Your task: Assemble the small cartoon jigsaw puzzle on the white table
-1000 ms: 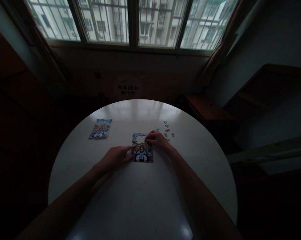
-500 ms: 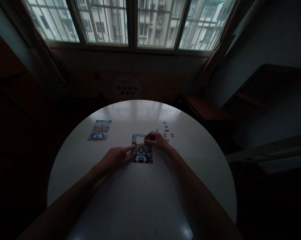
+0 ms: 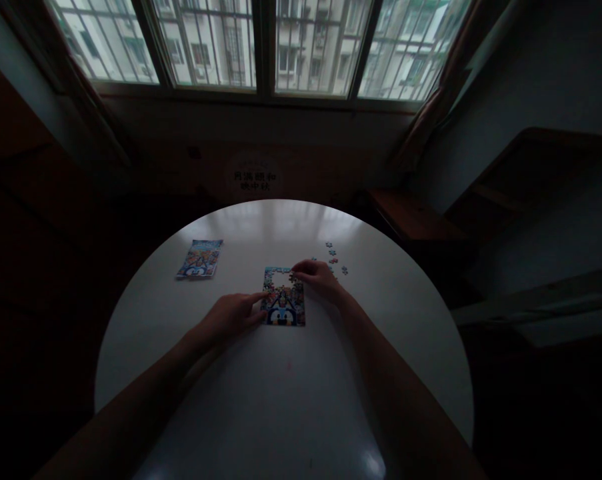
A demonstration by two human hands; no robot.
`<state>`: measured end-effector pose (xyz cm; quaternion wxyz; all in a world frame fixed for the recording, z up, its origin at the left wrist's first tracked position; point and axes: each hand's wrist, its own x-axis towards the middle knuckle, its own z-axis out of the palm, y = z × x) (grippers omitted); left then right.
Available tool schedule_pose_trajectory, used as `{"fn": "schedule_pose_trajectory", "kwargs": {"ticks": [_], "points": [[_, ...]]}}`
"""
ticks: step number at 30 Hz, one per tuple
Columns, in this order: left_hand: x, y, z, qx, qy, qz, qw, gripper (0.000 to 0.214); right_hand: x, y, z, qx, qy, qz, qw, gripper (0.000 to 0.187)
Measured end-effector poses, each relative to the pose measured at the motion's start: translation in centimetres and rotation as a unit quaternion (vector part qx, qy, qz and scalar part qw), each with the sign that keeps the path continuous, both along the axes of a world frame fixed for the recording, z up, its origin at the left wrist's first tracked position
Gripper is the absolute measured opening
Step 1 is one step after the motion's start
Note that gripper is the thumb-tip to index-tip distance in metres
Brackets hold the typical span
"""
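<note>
A jigsaw puzzle (image 3: 283, 308) with a blue-and-white cartoon character lies flat mid-table, with a white gap in its upper part. My left hand (image 3: 233, 312) rests at its left side, index finger stretched onto the puzzle and thumb by its lower left edge, fingers apart. Over the upper right of the puzzle, my right hand (image 3: 318, 277) has its thumb and fingertips pinched together. Whether a piece is between them is too small and dark to tell. Just below those fingertips, a piece shows at the right side of the gap.
Several loose puzzle pieces (image 3: 333, 253) lie beyond my right hand, which partly covers them. A printed picture sheet (image 3: 201, 259) lies at the left on the round white table (image 3: 281, 413). Barred windows (image 3: 261, 53) stand behind, and a low wooden piece of furniture (image 3: 411, 213) is at the right.
My right hand has shifted slightly up and right from the gap, uncovering a piece at the gap's right side. It now covers more of the nearer loose pieces. My left hand stays put.
</note>
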<state>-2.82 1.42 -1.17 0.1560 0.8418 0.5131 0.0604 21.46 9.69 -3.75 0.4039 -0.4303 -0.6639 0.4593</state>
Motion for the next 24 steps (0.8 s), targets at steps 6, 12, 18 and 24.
{"fn": "schedule_pose_trajectory", "kwargs": {"ticks": [6,12,18,24], "points": [[0.1,-0.1,0.3,-0.001,0.007,0.003,1.000,0.050,0.1,0.1,-0.2,0.003,0.003,-0.003,1.000,0.018],[0.1,0.0,0.1,-0.002,0.010,0.003,1.000,0.050,-1.3,-0.5,0.0,0.094,-0.084,-0.054,0.991,0.010],[0.0,0.0,0.1,0.013,0.009,-0.003,1.000,0.049,-4.2,-2.0,0.5,0.188,-0.108,-0.070,0.974,0.008],[0.1,0.0,0.0,0.018,0.012,-0.008,1.000,0.049,-4.3,-2.0,0.2,0.207,-0.129,-0.048,0.969,0.011]]}}
